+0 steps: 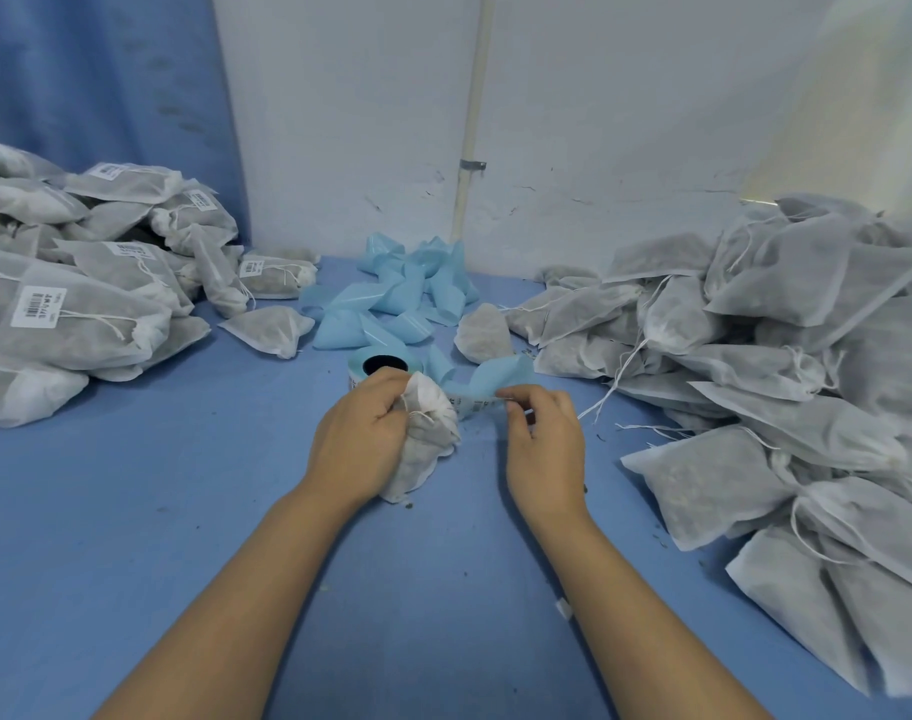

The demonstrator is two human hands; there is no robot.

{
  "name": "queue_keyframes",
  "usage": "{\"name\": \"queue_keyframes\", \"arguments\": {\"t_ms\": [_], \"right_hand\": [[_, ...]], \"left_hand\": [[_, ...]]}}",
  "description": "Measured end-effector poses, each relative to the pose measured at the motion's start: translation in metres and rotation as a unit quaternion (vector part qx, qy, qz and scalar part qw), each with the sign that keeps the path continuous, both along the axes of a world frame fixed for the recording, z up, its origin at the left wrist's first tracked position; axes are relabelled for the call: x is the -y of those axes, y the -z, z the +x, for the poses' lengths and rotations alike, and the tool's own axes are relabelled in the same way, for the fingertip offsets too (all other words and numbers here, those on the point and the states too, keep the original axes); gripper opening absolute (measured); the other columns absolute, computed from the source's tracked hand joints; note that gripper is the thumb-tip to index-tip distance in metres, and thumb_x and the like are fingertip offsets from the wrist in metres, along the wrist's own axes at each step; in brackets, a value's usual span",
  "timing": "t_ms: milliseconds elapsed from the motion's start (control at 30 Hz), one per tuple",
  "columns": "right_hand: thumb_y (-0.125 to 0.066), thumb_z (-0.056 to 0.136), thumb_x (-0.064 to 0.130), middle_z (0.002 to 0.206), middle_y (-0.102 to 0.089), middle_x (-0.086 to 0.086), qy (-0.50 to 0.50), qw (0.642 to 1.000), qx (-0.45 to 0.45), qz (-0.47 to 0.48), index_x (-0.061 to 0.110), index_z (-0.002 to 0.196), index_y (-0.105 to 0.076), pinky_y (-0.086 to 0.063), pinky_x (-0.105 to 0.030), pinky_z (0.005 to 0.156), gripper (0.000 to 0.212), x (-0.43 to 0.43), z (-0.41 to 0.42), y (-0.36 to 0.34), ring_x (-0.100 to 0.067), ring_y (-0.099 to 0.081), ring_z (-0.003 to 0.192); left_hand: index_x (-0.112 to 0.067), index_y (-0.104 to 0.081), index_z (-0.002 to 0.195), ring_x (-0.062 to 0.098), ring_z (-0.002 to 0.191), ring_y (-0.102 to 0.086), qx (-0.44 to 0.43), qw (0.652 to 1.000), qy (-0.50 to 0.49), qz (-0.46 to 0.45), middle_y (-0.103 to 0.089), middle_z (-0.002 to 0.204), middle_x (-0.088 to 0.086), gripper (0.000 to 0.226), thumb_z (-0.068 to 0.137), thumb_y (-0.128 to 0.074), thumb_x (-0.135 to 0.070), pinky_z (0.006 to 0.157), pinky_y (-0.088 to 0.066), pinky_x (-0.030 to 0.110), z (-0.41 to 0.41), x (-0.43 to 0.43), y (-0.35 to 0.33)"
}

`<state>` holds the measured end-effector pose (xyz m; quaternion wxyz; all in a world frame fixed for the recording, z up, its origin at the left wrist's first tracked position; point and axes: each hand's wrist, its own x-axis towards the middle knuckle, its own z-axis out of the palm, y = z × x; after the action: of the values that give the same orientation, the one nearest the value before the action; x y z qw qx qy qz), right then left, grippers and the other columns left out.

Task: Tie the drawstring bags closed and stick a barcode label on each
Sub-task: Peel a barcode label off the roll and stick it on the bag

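My left hand [363,439] grips a white drawstring bag [428,439] filled with dark material, its gathered neck pointing up and away from me. My right hand [539,439] pinches the end of the blue label strip [487,389], which runs from the label roll [386,367] just behind the bag. A white barcode label shows on the strip between the two hands. Both hands hover above the middle of the blue table [184,511].
A pile of labelled, tied bags [80,283] fills the left side. A larger pile of unlabelled bags [781,381] with loose strings fills the right. Crumpled blue backing paper [391,293] lies at the back centre before a white wall. Two single bags lie near it.
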<state>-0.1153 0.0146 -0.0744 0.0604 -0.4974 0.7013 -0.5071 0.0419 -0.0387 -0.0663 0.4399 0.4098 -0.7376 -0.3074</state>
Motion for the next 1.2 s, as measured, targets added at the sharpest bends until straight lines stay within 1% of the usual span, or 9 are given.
{"name": "queue_keyframes", "arguments": {"t_ms": [67, 167, 267, 333, 600, 800, 967, 1100, 1200], "right_hand": [[-0.046, 0.098, 0.01, 0.106, -0.05, 0.003, -0.011, 1.0, 0.015, -0.008, 0.017, 0.114, -0.064, -0.035, -0.013, 0.077, 0.024, -0.001, 0.0008, -0.0005, -0.014, -0.055, 0.099], [-0.046, 0.098, 0.005, 0.117, -0.054, 0.003, -0.057, 0.997, 0.055, -0.017, 0.022, 0.133, -0.051, -0.04, -0.014, 0.087, 0.04, -0.0025, 0.0023, -0.0012, -0.009, -0.054, 0.105], [-0.045, 0.097, 0.004, 0.119, -0.057, 0.008, -0.117, 0.99, 0.083, 0.005, 0.031, 0.147, -0.03, -0.036, 0.003, 0.082, 0.059, -0.0028, 0.0033, 0.0012, 0.009, -0.054, 0.098], [-0.046, 0.098, 0.005, 0.124, -0.059, 0.007, -0.139, 0.986, 0.088, 0.028, 0.026, 0.147, -0.031, -0.033, 0.007, 0.08, 0.056, -0.0008, 0.0033, 0.0037, 0.01, -0.053, 0.101], [-0.06, 0.091, 0.003, 0.109, -0.068, 0.001, -0.17, 0.967, 0.191, 0.01, 0.012, 0.122, -0.06, -0.048, -0.01, 0.084, 0.033, 0.0025, 0.0021, -0.0002, 0.005, -0.063, 0.094], [-0.065, 0.088, 0.01, 0.088, -0.074, 0.011, -0.163, 0.967, 0.194, -0.012, 0.023, 0.09, -0.071, -0.048, -0.011, 0.072, 0.014, 0.0017, 0.0022, -0.0005, 0.0, -0.068, 0.083], [-0.064, 0.09, 0.011, 0.082, -0.074, 0.012, -0.151, 0.963, 0.223, -0.016, 0.025, 0.084, -0.071, -0.049, -0.012, 0.072, 0.017, 0.0022, 0.0009, -0.0011, -0.002, -0.069, 0.081], [-0.065, 0.089, 0.011, 0.081, -0.073, 0.013, -0.125, 0.959, 0.251, -0.034, 0.026, 0.083, -0.071, -0.045, -0.007, 0.067, 0.017, 0.0009, -0.0016, -0.0026, 0.006, -0.065, 0.075], [-0.065, 0.089, 0.017, 0.083, -0.072, 0.016, -0.073, 0.959, 0.267, -0.065, 0.032, 0.083, -0.072, -0.043, -0.007, 0.067, 0.018, 0.0007, -0.0051, -0.0017, 0.009, -0.061, 0.073]], "left_hand": [[-0.029, -0.05, 0.064, 0.019, 0.08, -0.052, -0.002, 0.999, 0.036, 0.003, -0.054, 0.085, -0.014, 0.024, 0.073, -0.034, -0.014, 0.072, -0.04, 0.036, 0.0008, -0.0012, -0.0005], [-0.015, -0.056, 0.067, 0.015, 0.086, -0.054, -0.028, 0.998, 0.05, 0.03, -0.059, 0.096, -0.007, 0.027, 0.082, -0.041, 0.002, 0.076, -0.039, 0.029, -0.0014, 0.0038, 0.0026], [-0.007, -0.049, 0.057, 0.005, 0.077, -0.051, -0.089, 0.991, 0.071, 0.072, -0.058, 0.092, 0.002, 0.033, 0.075, -0.043, 0.02, 0.07, -0.038, 0.017, -0.0039, 0.0038, 0.0021], [-0.001, -0.053, 0.059, 0.003, 0.076, -0.053, -0.115, 0.985, 0.086, 0.098, -0.059, 0.088, -0.002, 0.029, 0.071, -0.043, 0.023, 0.068, -0.039, 0.013, -0.0047, 0.0031, 0.0011], [0.003, -0.063, 0.071, 0.003, 0.074, -0.055, -0.142, 0.975, 0.116, 0.123, -0.059, 0.08, -0.01, 0.03, 0.068, -0.042, 0.024, 0.068, -0.041, 0.013, -0.0073, -0.0003, -0.0008], [0.001, -0.065, 0.072, 0.001, 0.073, -0.056, -0.14, 0.975, 0.12, 0.123, -0.062, 0.074, -0.016, 0.032, 0.068, -0.042, 0.023, 0.066, -0.042, 0.011, -0.0072, 0.0005, 0.0009], [0.001, -0.063, 0.071, 0.003, 0.073, -0.055, -0.131, 0.977, 0.119, 0.115, -0.06, 0.073, -0.018, 0.029, 0.069, -0.043, 0.022, 0.066, -0.041, 0.01, -0.0072, -0.0004, 0.0006], [-0.021, -0.066, 0.066, -0.003, 0.075, -0.057, -0.146, 0.977, 0.106, 0.111, -0.062, 0.08, -0.015, 0.049, 0.072, -0.042, 0.021, 0.069, -0.042, 0.01, -0.0072, -0.0016, 0.0002], [-0.019, -0.066, 0.075, -0.004, 0.079, -0.057, -0.144, 0.98, 0.094, 0.103, -0.061, 0.09, -0.012, 0.047, 0.074, -0.041, 0.021, 0.072, -0.042, 0.009, -0.0069, -0.0021, -0.0005]]}}
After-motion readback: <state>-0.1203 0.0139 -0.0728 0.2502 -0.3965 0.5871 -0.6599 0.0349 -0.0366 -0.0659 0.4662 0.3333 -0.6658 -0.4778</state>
